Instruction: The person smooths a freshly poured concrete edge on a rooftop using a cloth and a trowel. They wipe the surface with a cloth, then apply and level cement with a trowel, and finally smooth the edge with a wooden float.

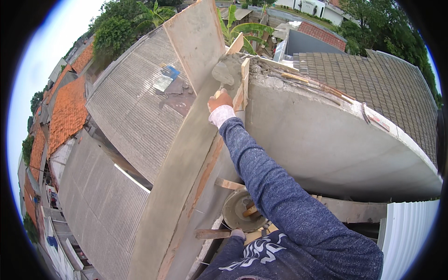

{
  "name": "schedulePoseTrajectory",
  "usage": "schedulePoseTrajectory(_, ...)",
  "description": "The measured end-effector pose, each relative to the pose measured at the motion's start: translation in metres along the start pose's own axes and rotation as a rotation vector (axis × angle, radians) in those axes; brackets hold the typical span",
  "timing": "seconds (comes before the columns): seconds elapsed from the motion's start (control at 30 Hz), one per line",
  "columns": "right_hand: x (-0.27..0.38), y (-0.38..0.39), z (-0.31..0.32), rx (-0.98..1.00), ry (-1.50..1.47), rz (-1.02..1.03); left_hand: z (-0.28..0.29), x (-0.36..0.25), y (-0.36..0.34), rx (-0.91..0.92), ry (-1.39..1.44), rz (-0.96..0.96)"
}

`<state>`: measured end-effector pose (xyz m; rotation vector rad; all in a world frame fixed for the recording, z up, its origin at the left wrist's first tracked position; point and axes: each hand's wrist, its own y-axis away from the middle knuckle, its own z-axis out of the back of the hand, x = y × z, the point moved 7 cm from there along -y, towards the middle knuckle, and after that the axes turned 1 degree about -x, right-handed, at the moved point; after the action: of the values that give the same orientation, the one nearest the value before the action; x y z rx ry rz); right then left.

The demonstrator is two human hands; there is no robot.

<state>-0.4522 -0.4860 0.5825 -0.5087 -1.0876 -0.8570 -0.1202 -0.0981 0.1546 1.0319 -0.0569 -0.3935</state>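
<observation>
My right arm reaches forward, and my right hand (220,100) is closed around the light handle of a trowel (223,73). Its grey, rounded blade lies at the far end of a wall top (177,186) coated with smooth grey mortar. Wet mortar (231,63) is heaped beside the blade. Low and near my body, my left hand (238,233) is by the rim of a round bucket (228,212); its fingers are mostly hidden. A wooden-handled tool (250,211) rests inside the bucket, next to a short wooden bar (212,234).
A flat board (198,44) stands upright at the wall's far end. A second wall (322,135) meets it on the right, with thin rods (319,85) along its top. Corrugated roofs (140,102) lie below on the left. White corrugated sheet (410,238) stands lower right.
</observation>
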Motion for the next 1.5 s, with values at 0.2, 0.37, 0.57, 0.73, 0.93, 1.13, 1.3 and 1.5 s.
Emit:
schedulePoseTrajectory(0.2, -0.023, -0.026, -0.022, 0.034, -0.226, -0.083, 0.012, -0.01, 0.008, 0.024, -0.047, -0.019)
schedulePoseTrajectory(0.37, -0.012, -0.018, -0.023, 0.016, -0.142, -0.05, -0.002, -0.003, 0.001, -0.031, -0.023, -0.025)
schedulePoseTrajectory(0.57, -0.001, -0.001, -0.005, 0.075, -0.169, -0.074, -0.007, 0.001, -0.001, 0.033, 0.01, -0.028)
schedulePoseTrajectory(0.73, -0.006, -0.013, -0.001, 0.074, -0.213, -0.104, 0.007, -0.007, 0.009, -0.001, 0.034, 0.026)
schedulePoseTrajectory(0.93, -0.01, -0.019, -0.021, 0.099, -0.225, -0.107, 0.002, -0.004, 0.007, 0.021, -0.024, 0.021)
schedulePoseTrajectory(1.13, -0.021, -0.026, -0.022, 0.094, -0.287, -0.151, 0.001, -0.007, 0.001, 0.02, -0.08, 0.036)
schedulePoseTrajectory(1.3, -0.006, 0.002, -0.009, 0.07, -0.228, -0.221, -0.002, -0.004, 0.003, 0.046, -0.098, -0.035)
schedulePoseTrajectory(1.5, -0.023, 0.005, -0.017, 0.049, -0.393, -0.252, 0.005, -0.01, 0.007, 0.075, -0.048, -0.019)
